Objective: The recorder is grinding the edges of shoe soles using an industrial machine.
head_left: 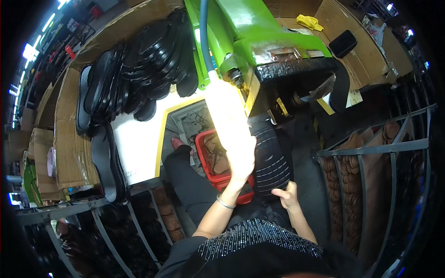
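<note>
In front of me a black ribbed shoe sole [270,160] with pale cross lines stands over my lap, below the green machine's dark head. My right hand [287,194] is closed at its lower right end, thumb against the edge. On the sole's left side is my left hand [243,160], a bangle round its wrist. Its fingers are lost in the glare of a bright tube lamp [227,111] hanging in front. The green machine [259,32] rises ahead, with a metal fitting [280,107] under its head.
Black soles [153,51] lie piled in a cardboard box [74,134] at left, beside a white board [139,143]. A red bin [201,153] with scraps stands between my legs. Racks [371,150] of brown pieces stand right; another box [343,41] holds a yellow cloth [309,22].
</note>
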A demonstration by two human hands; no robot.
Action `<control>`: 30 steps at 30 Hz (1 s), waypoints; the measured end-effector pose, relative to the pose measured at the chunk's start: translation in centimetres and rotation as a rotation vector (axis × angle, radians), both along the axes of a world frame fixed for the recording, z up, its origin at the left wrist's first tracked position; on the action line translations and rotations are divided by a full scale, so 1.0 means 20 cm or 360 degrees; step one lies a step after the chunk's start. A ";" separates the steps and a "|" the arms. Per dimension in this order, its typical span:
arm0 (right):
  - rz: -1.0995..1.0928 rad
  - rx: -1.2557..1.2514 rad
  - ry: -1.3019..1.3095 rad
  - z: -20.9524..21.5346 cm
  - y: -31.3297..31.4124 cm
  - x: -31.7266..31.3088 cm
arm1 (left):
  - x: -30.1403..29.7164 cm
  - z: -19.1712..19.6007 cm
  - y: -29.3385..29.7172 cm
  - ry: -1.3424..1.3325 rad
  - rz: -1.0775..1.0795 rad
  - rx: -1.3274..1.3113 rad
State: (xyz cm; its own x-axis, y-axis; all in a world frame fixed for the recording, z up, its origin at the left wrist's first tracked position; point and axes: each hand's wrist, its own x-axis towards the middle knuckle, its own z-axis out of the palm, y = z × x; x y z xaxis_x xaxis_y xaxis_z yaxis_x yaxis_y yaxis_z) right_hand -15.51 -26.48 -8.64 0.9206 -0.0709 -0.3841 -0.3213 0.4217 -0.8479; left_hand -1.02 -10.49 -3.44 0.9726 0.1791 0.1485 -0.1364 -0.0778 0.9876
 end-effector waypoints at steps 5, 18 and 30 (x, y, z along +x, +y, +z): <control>0.0055 -0.0066 0.0001 -0.01 -0.01 -0.02 | -0.07 0.17 -0.04 0.0053 -0.0265 -0.0030; -0.0264 0.0184 -0.0118 0.00 -0.05 0.01 | 0.03 0.10 0.00 -0.0120 -0.0049 0.0321; -0.0443 0.0110 -0.0274 0.02 -0.23 0.10 | -0.07 0.04 0.01 -0.0090 -0.0188 -0.0296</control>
State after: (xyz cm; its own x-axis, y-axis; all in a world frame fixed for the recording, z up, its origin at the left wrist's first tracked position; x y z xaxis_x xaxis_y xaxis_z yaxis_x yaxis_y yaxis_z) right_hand -13.41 -31.17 -8.28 0.9213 -0.3079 -0.2375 -0.0403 0.5318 -0.8459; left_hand -2.36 -10.20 -2.68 0.9794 0.0938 0.1786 -0.1896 0.1246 0.9739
